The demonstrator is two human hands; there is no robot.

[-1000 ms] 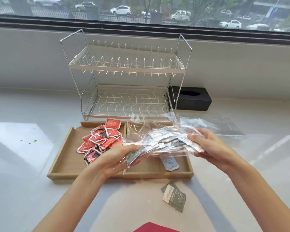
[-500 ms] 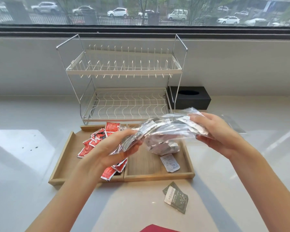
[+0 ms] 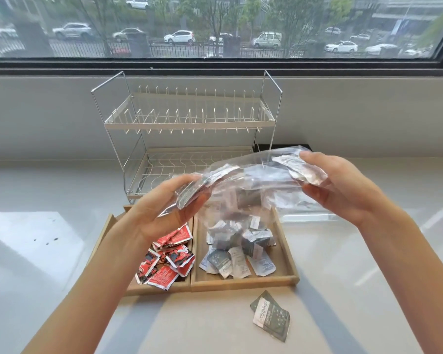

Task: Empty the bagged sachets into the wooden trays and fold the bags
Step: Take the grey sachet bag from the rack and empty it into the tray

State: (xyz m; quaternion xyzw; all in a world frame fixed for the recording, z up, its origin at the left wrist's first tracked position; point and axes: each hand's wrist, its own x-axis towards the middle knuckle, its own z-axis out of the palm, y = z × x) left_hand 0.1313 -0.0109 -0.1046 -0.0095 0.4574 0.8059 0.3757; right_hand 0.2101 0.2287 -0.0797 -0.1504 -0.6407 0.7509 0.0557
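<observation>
Both hands hold a clear plastic bag (image 3: 251, 182) above the right wooden tray (image 3: 289, 254). My left hand (image 3: 164, 208) grips its lower left end and my right hand (image 3: 340, 185) its raised right end. Grey and white sachets (image 3: 238, 251) lie heaped in the right tray under the bag, and a few remain inside the bag near each hand. Red sachets (image 3: 166, 261) are piled in the left wooden tray (image 3: 105, 233), partly hidden by my left forearm. One grey-green sachet (image 3: 271, 315) lies on the counter in front of the trays.
A white two-tier wire dish rack (image 3: 187, 129) stands right behind the trays. Another clear bag (image 3: 304, 213) lies flat on the white counter right of the trays, with a black box mostly hidden behind my right hand. The window wall runs along the back.
The bag has been lifted higher, its right end raised most. Many grey and white sachets have dropped from it into the right tray.
</observation>
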